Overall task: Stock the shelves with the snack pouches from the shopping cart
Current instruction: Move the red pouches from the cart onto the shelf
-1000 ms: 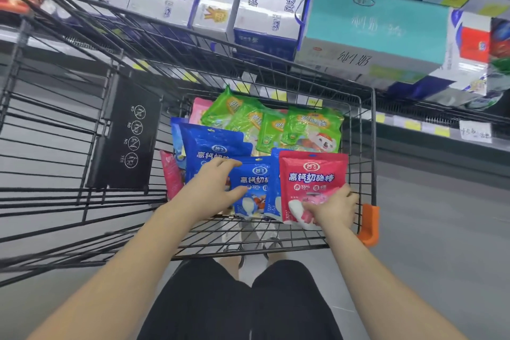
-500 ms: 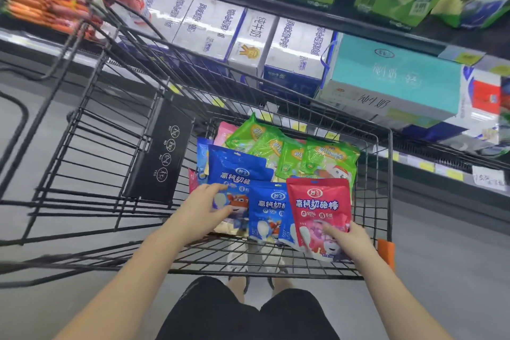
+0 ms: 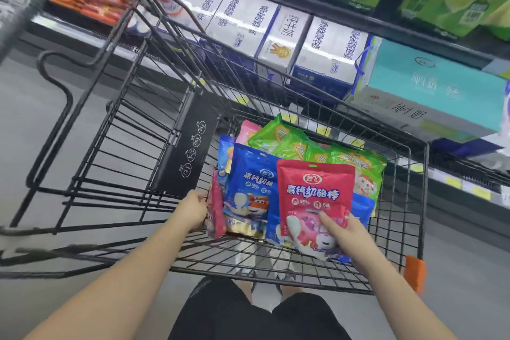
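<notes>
In the near end of the shopping cart (image 3: 423,201), directly ahead of my legs, both hands are engaged with the stock. My right hand (image 3: 342,232) pinches the lower part of a red pouch (image 3: 314,193), thumb across its printed face and fingers behind; the pouch stands upright, raised in front of the others and angled toward me. My left hand (image 3: 193,210) is curled on a second red pouch (image 3: 216,210), which stands edge-on at the left side of the stack; the fingertips are hidden, so how firm the grip is cannot be confirmed. Between the two hands a blue pouch (image 3: 249,188) stands upright, and further blue packs show behind the red pouch. Behind these, green pouches (image 3: 300,143) lie piled against the cart's far wall. Beyond the cart are the shelves (image 3: 386,23), carrying white milk cartons (image 3: 242,16) and a teal box (image 3: 436,77). Step in hand, as I judge it: removal of pouches from the cart; none is placed yet. The next move calls for lifting both pouches clear of the wire rim, then locating a shelf position for them, which is not in view here.
</notes>
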The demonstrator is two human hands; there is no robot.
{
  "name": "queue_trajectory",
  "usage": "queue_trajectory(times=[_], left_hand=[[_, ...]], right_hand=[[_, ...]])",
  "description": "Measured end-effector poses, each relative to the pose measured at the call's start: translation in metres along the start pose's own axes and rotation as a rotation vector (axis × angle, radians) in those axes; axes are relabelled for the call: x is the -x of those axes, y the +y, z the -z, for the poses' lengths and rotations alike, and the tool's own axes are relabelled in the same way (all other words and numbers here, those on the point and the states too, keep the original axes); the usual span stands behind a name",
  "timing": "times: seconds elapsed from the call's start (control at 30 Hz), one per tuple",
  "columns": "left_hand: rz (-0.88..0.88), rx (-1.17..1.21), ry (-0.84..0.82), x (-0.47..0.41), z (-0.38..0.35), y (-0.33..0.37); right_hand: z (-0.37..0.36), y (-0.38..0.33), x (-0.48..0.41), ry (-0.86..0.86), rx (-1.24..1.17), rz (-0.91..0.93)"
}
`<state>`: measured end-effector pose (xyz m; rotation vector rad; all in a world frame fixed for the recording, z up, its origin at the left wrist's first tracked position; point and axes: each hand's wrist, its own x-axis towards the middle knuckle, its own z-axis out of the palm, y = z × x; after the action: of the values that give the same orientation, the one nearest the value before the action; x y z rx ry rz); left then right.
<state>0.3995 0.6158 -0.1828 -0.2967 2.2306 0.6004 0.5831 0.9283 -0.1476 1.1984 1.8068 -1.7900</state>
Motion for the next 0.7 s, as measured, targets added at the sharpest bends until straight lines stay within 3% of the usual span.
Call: queue_trajectory(times=[0.33, 0.5, 0.7], left_hand=[[0.085, 0.03, -0.231, -0.076, -0.044, -0.016], [0.121, -0.022, -0.262, -0.092, -0.063, -0.02], [0.211, 0.216, -0.293, -0.099, -0.078, -0.025]], right_hand=[[-0.033, 0.001, -0.018, -0.051, -0.119, -0.028], [-0.04, 0.008, -0.025, -0.047, -0.123, -0.064], [-0.046, 0.006, -0.025, -0.07, -0.142, -0.063]])
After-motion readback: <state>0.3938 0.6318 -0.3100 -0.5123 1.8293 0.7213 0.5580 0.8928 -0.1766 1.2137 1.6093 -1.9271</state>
